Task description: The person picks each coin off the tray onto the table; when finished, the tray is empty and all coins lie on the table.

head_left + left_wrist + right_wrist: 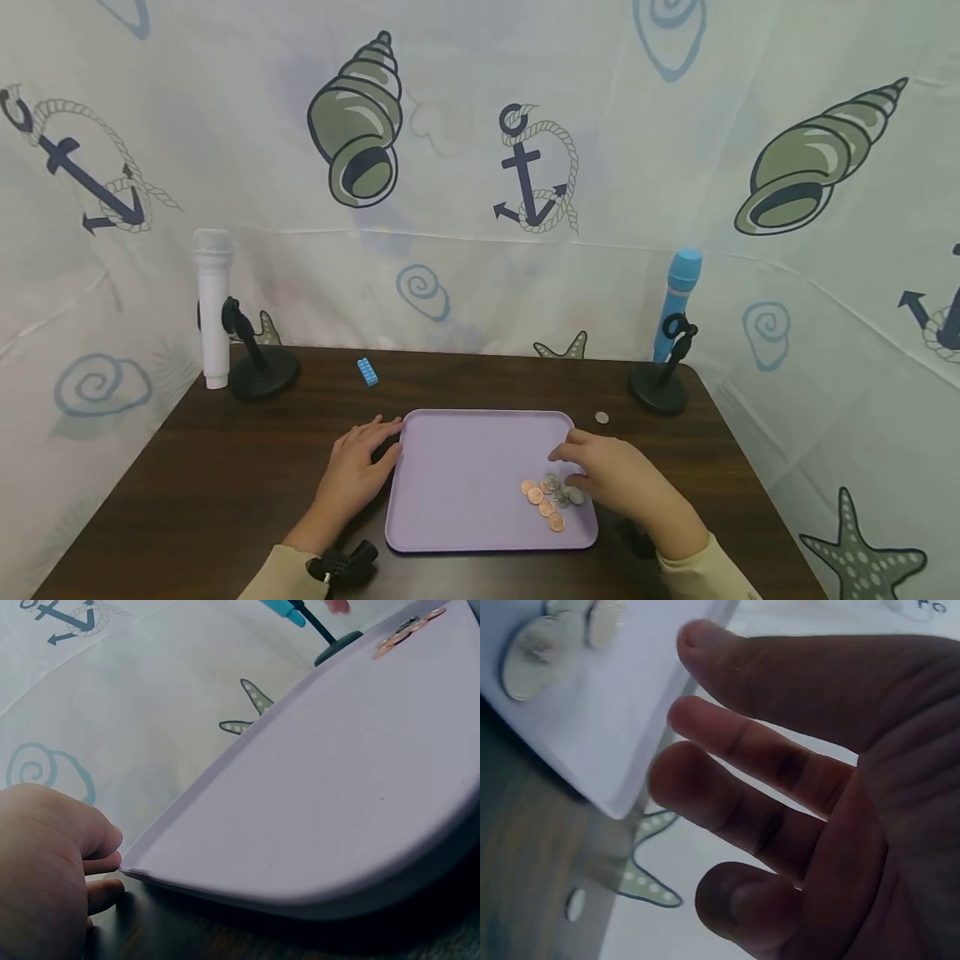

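A lilac tray (465, 483) lies on the dark table. My left hand (358, 467) touches its left rim with fingers extended; the left wrist view shows the fingertips (109, 832) at the tray's corner. Several copper coins (556, 522) and silver coins (575, 495) sit in a loose cluster toward the tray's right side. Above that cluster hovers my right hand (618, 477), its fingers loosely bent. In the right wrist view nothing lies between its thumb and fingers (697, 776). A single silver coin (602, 417) rests on the table beyond the tray's right corner.
At the back left stand a white microphone (214, 308) and a black stand (263, 373). A blue microphone (677, 304) leans in another black stand (658, 388) at the back right. Behind the tray lies a small blue brick-like piece (367, 372). A patterned curtain (465, 167) borders the table.
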Tool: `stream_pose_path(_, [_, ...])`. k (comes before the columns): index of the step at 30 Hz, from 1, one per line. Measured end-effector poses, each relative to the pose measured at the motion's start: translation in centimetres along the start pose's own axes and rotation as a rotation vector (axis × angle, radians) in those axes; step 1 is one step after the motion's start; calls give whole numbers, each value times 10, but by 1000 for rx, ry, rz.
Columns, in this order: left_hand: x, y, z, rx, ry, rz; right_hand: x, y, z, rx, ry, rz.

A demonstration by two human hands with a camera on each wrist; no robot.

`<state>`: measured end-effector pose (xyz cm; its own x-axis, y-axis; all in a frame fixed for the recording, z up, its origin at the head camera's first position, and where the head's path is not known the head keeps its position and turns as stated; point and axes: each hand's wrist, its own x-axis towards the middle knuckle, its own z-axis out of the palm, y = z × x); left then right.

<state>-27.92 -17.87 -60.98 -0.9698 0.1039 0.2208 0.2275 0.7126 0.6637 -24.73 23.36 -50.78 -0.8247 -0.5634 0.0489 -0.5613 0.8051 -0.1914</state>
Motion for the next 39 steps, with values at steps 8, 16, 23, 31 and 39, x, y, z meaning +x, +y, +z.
stream_pose_path(8, [-5, 0, 1, -6, 9, 2, 6, 7, 26, 37, -66, 11])
stream_pose_path(16, [1, 0, 0, 3, 9, 4, 12, 8, 42, 1, 14, -11])
stream_pose_path(23, [1, -3, 4, 9, -4, 1, 12, 17, 39, 296, 172, -105])
stream_pose_path(31, [1, -1, 0, 5, 0, 4, 7, 64, 28, 837, 580, 71])
stream_pose_path(39, [0, 1, -1, 5, 0, -8, -5, 135, 47, 1391, 684, 438])
